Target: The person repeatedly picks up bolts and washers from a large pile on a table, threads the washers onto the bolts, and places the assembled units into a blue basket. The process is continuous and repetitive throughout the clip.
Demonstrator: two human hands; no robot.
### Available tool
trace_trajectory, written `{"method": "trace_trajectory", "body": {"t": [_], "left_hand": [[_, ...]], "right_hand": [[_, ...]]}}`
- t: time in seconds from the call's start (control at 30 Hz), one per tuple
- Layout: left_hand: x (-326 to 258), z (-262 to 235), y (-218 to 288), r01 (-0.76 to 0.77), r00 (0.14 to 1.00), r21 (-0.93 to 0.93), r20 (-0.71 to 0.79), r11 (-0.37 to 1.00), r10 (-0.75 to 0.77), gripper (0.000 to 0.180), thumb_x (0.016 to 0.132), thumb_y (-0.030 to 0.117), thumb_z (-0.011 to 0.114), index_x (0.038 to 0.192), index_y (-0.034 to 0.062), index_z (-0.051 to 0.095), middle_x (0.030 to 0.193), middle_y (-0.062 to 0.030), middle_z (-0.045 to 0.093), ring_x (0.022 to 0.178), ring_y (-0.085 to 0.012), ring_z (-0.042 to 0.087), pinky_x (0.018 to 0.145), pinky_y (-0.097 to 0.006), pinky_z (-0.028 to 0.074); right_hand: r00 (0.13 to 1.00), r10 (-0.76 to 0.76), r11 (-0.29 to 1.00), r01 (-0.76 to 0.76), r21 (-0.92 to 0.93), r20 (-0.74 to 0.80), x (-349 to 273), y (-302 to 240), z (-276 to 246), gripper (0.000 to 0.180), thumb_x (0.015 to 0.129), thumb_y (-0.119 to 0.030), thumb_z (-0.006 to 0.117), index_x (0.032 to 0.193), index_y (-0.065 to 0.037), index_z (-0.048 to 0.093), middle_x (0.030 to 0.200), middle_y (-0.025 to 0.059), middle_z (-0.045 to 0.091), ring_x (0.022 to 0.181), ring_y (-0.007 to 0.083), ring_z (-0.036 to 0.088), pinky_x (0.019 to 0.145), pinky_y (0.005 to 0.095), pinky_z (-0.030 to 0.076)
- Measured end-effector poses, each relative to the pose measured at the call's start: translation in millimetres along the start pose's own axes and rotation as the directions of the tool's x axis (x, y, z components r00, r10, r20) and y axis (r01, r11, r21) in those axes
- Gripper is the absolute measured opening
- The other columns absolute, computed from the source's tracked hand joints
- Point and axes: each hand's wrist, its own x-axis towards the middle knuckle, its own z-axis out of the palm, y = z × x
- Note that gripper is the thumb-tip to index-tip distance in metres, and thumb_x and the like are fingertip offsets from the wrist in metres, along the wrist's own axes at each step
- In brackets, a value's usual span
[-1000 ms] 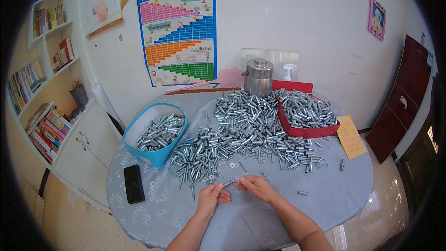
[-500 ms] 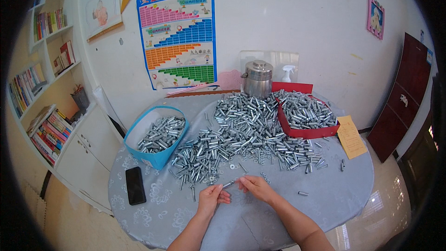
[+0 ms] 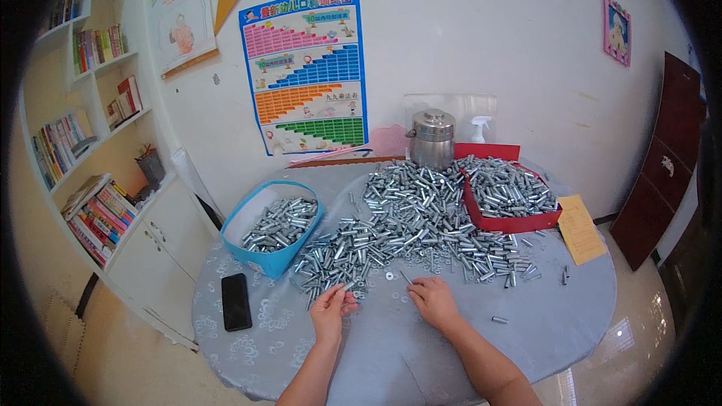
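Observation:
My left hand (image 3: 331, 314) is closed on a shiny metal expansion bolt (image 3: 348, 286), pinched between thumb and fingers at the near edge of the pile. To its right, my right hand (image 3: 435, 302) has its fingertips together at the lower end of a thin bolt (image 3: 406, 277) on the table. A flat round washer (image 3: 389, 276) lies just left of that bolt. Beyond both hands spreads a large heap of metal bolts and sleeves (image 3: 398, 218), with several small nuts and washers along its near edge.
A blue box (image 3: 274, 262) of metal pieces stands left, a red box (image 3: 519, 223) of them right. A black phone (image 3: 235, 302) lies front left. A steel pot (image 3: 433, 143) stands behind the heap. Yellow paper (image 3: 581, 230) and a loose sleeve (image 3: 499, 320) lie right.
My hands have moved apart. The left has carried the expansion bolt to the left; the right has let go of it and reached forward to the thin bolt. The whole view has shifted slightly.

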Motion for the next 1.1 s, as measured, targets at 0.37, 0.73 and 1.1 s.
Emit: {"method": "trace_trajectory", "body": {"t": [0.37, 0.73, 1.1], "left_hand": [[131, -60, 69, -0.483, 0.832, 0.587, 0.076, 0.650, 0.549, 0.037, 0.080, 0.002, 0.054, 0.117, 0.0001, 0.049, 0.093, -0.0131, 0.062, 0.085, -0.0158, 0.057, 0.072, -0.029, 0.048], [66, -49, 35, -0.418, 0.899, 0.820, 0.314, 0.390, 0.304, 0.009, 0.068, 0.005, 0.063, 0.076, 0.0020, 0.062, 0.075, -0.0121, 0.061, 0.074, -0.0256, 0.055, 0.066, -0.034, 0.043], [96, -30, 25, -0.397, 0.885, 0.904, 0.332, 0.157, 0.327, 0.014, 0.067, 0.014, 0.067, 0.072, 0.0017, 0.061, 0.076, -0.0137, 0.059, 0.078, -0.0310, 0.052, 0.069, -0.039, 0.042]], "right_hand": [[1.000, 0.003, 1.000, -0.003, 0.015, -0.002, -5, 4, 6, 0.012, 0.074, -0.014, 0.057, 0.082, -0.007, 0.065, 0.091, 0.0069, 0.060, 0.088, 0.0255, 0.053, 0.076, 0.0379, 0.041], [0.998, -0.031, 0.999, 0.029, -0.029, -0.059, -5, 6, 3, 0.008, 0.071, -0.013, 0.060, 0.075, -0.007, 0.064, 0.080, 0.0071, 0.059, 0.080, 0.0258, 0.054, 0.072, 0.0379, 0.040], [0.996, 0.036, 0.993, -0.045, -0.106, -0.086, -3, 0, -2, 0.013, 0.070, -0.020, 0.063, 0.078, -0.009, 0.063, 0.079, 0.0066, 0.058, 0.080, 0.0251, 0.053, 0.072, 0.0376, 0.038]]}}
